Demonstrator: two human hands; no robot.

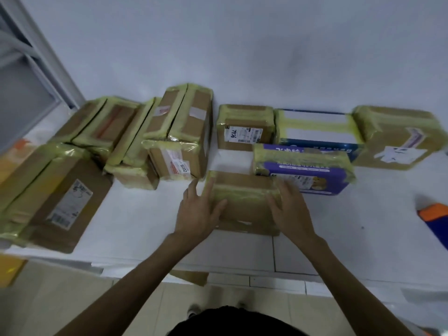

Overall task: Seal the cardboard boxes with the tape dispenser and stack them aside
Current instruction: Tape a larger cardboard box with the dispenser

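On the white table [135,226], the left cluster of yellow-taped boxes [55,190] overlaps too much for a sure count; one label [184,169] there reads 16002. At the front middle lies one brown box [242,207]. The left hand [197,214] and right hand [289,209] press flat on its two ends, fingers straight, curled round nothing. Behind and rightward sit four more: a box marked 7936 [244,127], a blue-and-white box [315,127], a purple box [303,169] and a brown taped box [397,137].
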